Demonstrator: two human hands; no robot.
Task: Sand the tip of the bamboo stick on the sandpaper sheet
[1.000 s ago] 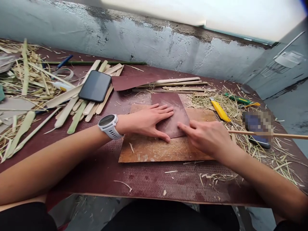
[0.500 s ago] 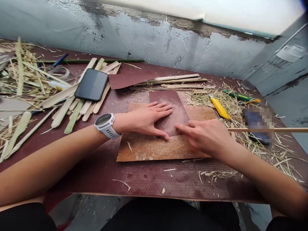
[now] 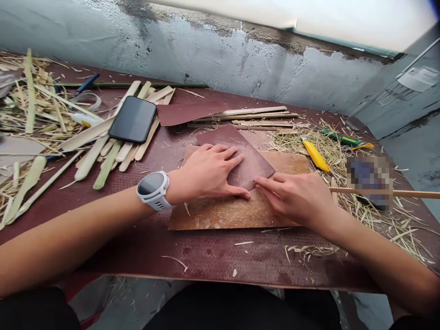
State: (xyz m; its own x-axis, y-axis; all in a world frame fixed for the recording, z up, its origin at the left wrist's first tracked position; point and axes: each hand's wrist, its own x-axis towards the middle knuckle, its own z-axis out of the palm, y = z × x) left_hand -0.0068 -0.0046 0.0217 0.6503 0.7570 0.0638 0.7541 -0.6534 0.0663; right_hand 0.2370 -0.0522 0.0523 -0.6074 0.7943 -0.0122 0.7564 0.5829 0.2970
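Sandpaper sheet (image 3: 249, 158) pinned flat on a wooden board (image 3: 292, 162) under two bare hands.

Left hand (image 3: 209, 174), a white watch (image 3: 153, 189) on its wrist, lies palm down with fingers spread on the sheet's near left part; right hand (image 3: 299, 197) rests fingers together at the sheet's near right corner, with a thin wooden stick (image 3: 385, 192) running out from under it to the right, though whether it grips the stick cannot be told. No containers show. The board sits on a dark red table (image 3: 206, 252) strewn with bamboo strips (image 3: 103, 151) and shavings (image 3: 343, 156); a black phone (image 3: 133, 119) lies on the strips, and a yellow utility knife (image 3: 314, 155) just beyond the board's right end. A second dark sheet (image 3: 185, 112) lies farther back, before a stained grey concrete wall (image 3: 223, 59).
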